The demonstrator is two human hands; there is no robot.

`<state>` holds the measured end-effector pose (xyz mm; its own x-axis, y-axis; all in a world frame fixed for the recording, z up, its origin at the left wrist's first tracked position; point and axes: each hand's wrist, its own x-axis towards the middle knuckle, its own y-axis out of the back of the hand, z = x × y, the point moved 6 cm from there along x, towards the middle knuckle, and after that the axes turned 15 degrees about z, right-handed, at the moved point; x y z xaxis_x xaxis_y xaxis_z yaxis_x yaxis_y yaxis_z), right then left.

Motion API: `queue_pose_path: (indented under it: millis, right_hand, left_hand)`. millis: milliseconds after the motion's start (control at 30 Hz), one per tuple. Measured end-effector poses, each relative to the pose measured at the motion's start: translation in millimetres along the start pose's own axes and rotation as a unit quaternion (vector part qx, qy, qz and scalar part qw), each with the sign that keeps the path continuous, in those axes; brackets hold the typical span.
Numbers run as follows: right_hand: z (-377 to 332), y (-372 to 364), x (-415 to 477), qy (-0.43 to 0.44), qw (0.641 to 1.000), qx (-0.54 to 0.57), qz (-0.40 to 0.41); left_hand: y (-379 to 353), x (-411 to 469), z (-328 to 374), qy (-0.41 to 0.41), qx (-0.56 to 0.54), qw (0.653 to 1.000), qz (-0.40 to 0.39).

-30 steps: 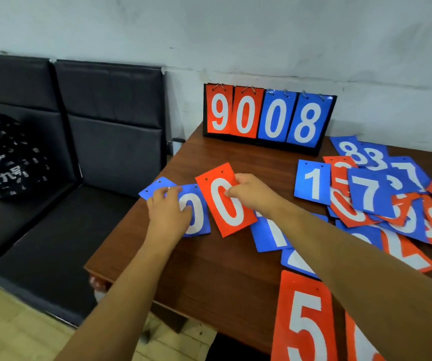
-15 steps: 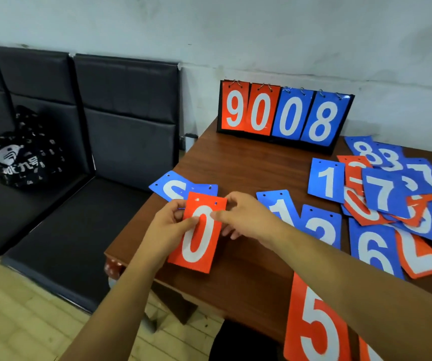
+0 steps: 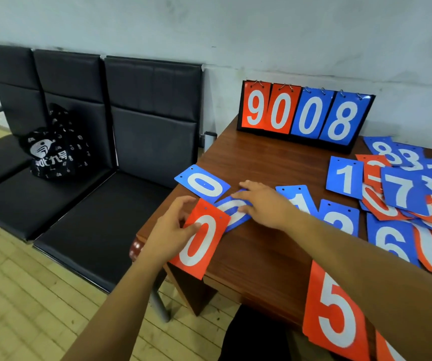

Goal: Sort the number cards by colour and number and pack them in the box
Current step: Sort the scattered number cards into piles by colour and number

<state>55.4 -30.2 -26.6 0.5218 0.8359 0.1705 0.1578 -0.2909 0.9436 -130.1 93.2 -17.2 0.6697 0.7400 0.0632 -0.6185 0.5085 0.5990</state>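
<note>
My left hand point(image 3: 169, 231) grips a red 0 card point(image 3: 201, 241) at the table's left corner, the card hanging over the edge. My right hand point(image 3: 264, 204) lies flat with fingers spread on a blue 0 card point(image 3: 232, 211) partly tucked under the red one. Another blue 0 card point(image 3: 202, 184) lies just behind them. Blue 1 point(image 3: 298, 200), blue 6 point(image 3: 389, 239) and a red 5 card point(image 3: 336, 312) lie near my right forearm. A mixed heap of red and blue cards point(image 3: 402, 194) covers the table's right side. No box is in view.
A flip scoreboard point(image 3: 305, 115) reading 9008 stands at the back of the brown wooden table point(image 3: 251, 256). Three black seats point(image 3: 84, 142) line the wall to the left, with a black printed bag point(image 3: 53, 149) on one. Wooden floor lies below.
My right hand has let go of the red 0 card and moved onto the blue 0 card. The left hand has kept the red 0 card and drawn it toward the table's corner.
</note>
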Motion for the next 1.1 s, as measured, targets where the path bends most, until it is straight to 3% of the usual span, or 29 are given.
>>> queue_pose_path:
  millis: [167, 300, 400, 467, 567, 633, 700, 800, 933, 1000, 1100]
  right_hand:
    - [34, 13, 26, -0.021, 0.996, -0.081, 0.011]
    - [40, 19, 31, -0.057, 0.995, -0.084, 0.018]
    - [37, 23, 18, -0.1, 0.992, -0.018, 0.079]
    - [35, 21, 6, -0.107, 0.991, -0.011, 0.076]
    - [37, 16, -4, -0.097, 0.994, -0.018, 0.046]
    - [38, 15, -3, -0.09, 0.995, -0.018, 0.048]
    - [37, 13, 1, -0.083, 0.995, -0.011, 0.056]
    - [35, 10, 9, -0.076, 0.995, -0.004, 0.069]
    - [39, 15, 12, -0.093, 0.988, 0.051, 0.114]
    - [44, 28, 8, -0.107, 0.977, 0.08, 0.164]
    - [58, 43, -2, -0.132, 0.97, 0.064, 0.196]
  left_hand:
    - [-39, -8, 20, -0.054, 0.07, 0.995, -0.046]
    - [-46, 7, 23, -0.111, 0.193, 0.974, 0.039]
    - [-32, 43, 23, -0.089, 0.169, 0.974, 0.119]
    - [-23, 76, 17, -0.059, 0.213, 0.961, 0.169]
    - [-22, 118, -2, 0.028, 0.274, 0.951, 0.14]
    - [-28, 133, -8, 0.065, 0.229, 0.967, 0.089]
    - [-36, 140, -3, 0.045, 0.156, 0.984, 0.071]
    - [-37, 140, 15, -0.017, 0.077, 0.99, 0.121]
    - [-36, 137, 39, -0.039, -0.039, 0.985, 0.161]
    - [-42, 136, 53, -0.028, -0.104, 0.985, 0.133]
    - [-64, 137, 68, -0.02, -0.096, 0.993, 0.067]
